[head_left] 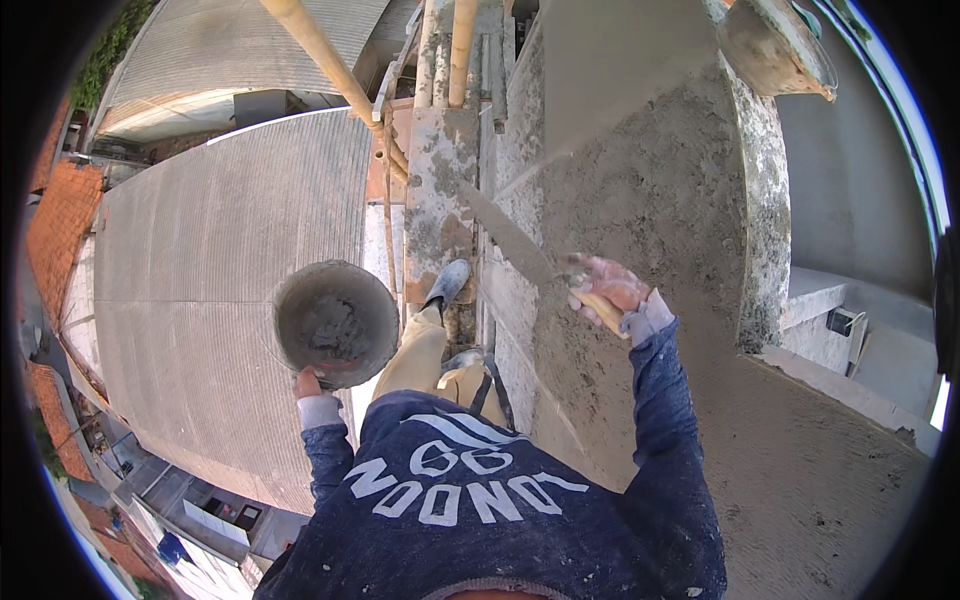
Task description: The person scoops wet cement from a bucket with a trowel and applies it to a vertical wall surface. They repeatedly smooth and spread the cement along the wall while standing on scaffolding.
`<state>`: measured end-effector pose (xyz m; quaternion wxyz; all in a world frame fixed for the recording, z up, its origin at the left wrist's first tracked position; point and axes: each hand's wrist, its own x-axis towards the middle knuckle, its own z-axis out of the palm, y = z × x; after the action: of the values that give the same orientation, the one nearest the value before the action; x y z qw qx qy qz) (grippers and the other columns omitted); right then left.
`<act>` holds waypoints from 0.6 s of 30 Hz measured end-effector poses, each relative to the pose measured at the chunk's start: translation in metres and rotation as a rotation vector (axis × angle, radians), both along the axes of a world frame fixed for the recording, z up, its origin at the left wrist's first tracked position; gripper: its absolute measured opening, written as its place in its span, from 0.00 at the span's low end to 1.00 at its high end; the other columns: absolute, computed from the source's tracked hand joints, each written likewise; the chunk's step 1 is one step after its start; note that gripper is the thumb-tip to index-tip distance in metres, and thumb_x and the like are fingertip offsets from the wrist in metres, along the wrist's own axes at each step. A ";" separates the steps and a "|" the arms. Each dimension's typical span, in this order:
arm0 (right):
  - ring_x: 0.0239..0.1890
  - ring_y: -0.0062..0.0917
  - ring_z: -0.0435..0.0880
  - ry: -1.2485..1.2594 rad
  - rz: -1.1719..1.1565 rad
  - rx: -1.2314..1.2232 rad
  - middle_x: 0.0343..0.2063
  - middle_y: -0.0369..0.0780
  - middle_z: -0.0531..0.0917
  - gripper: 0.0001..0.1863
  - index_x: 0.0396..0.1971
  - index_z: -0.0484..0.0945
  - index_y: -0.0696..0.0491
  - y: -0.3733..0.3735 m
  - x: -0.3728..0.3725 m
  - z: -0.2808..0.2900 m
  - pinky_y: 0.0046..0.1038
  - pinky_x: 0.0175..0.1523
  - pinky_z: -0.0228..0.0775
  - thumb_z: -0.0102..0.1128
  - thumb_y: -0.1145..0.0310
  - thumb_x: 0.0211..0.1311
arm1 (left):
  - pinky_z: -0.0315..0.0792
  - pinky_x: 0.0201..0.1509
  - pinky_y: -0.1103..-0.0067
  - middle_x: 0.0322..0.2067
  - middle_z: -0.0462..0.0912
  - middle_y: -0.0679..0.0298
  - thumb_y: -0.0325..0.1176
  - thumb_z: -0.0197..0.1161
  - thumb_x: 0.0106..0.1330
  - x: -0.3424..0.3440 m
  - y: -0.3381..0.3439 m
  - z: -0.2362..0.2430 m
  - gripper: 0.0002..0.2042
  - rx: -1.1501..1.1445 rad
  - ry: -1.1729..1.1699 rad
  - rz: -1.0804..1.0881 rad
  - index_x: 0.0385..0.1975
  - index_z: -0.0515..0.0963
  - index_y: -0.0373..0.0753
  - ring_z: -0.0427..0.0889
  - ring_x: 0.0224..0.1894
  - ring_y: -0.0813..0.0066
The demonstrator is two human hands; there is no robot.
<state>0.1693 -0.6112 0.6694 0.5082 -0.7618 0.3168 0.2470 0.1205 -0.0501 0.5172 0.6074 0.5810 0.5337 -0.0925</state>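
My left hand (309,383) grips the near edge of a round, mortar-caked bucket (385,330), out to the left of my legs. Inside lies some wet grey mortar (338,328). My right hand (612,285) is closed around the pale wooden handle of a trowel (512,238), its fingers smeared with mortar. The long grey blade points away and to the left, its tip over the line between the plank and the wall. Right of the plank is the wall (640,190), coated in rough grey mortar, with a smoother stretch farther off.
I stand high up on a narrow, mortar-spattered plank (440,150). Bamboo poles (325,60) rise ahead. A corrugated roof (230,240) lies far below to the left. A second mortar-crusted bucket (770,50) rests on the wall's top at the far right.
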 end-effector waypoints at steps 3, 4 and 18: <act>0.28 0.34 0.81 -0.210 -0.201 -0.667 0.32 0.46 0.81 0.26 0.54 0.67 0.59 0.004 -0.002 -0.073 0.33 0.35 0.73 0.52 0.55 0.63 | 0.76 0.27 0.65 0.28 0.78 0.51 0.28 0.52 0.41 0.000 0.008 0.009 0.14 0.202 0.098 -0.073 0.27 0.75 0.25 0.80 0.26 0.59; 0.35 0.42 0.80 -0.077 -0.231 -0.748 0.35 0.49 0.81 0.26 0.53 0.67 0.59 0.013 -0.018 -0.094 0.37 0.41 0.72 0.51 0.54 0.64 | 0.76 0.27 0.65 0.28 0.78 0.50 0.28 0.51 0.41 0.001 0.006 0.010 0.13 0.254 0.040 -0.011 0.26 0.75 0.26 0.79 0.26 0.58; 0.59 0.48 0.67 -0.018 -0.028 -0.330 0.54 0.54 0.70 0.31 0.57 0.63 0.54 0.144 -0.183 -0.093 0.44 0.63 0.57 0.58 0.59 0.54 | 0.74 0.34 0.68 0.28 0.79 0.52 0.28 0.53 0.42 0.058 -0.073 0.007 0.13 0.210 -0.105 -0.265 0.27 0.74 0.27 0.79 0.29 0.59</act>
<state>-0.0137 -0.4668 0.5760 0.3824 -0.8326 0.3590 0.1779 0.1784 -0.1232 0.5244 0.5528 0.7106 0.4269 -0.0848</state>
